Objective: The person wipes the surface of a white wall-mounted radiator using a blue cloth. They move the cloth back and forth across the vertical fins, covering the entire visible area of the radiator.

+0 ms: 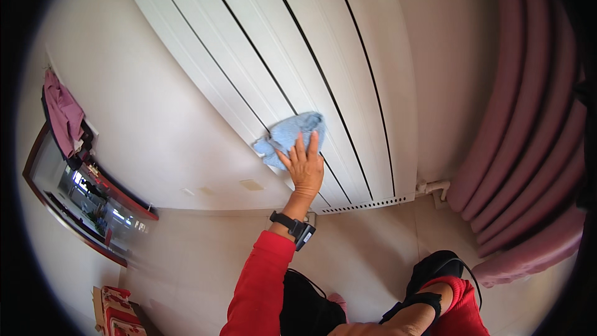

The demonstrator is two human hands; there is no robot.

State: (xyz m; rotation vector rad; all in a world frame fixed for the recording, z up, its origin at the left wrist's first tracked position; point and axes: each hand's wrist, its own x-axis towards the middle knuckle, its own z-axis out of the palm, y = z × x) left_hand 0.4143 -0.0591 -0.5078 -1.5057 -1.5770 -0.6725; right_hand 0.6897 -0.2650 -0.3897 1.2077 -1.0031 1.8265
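My left hand [305, 165] presses a crumpled light-blue cloth [294, 133] against the front of a white panel radiator [373, 126]. The cloth lies across the lower left part of the panels, under my fingers. A black strap with a small device [298, 232] circles my left wrist, below a red sleeve. Low in the picture, my right hand [359, 329] is mostly cut off by the bottom edge, so its fingers are hidden. Its wrist wears a black band [426, 301].
A gathered pink curtain [522, 149] hangs at the right, beside a pipe fitting [433, 187] by the radiator's foot. At left stand a dark-framed mirror [74, 219], hanging clothes [65, 116] and a red patterned box [119, 312]. Pale tiles cover the floor [196, 256].
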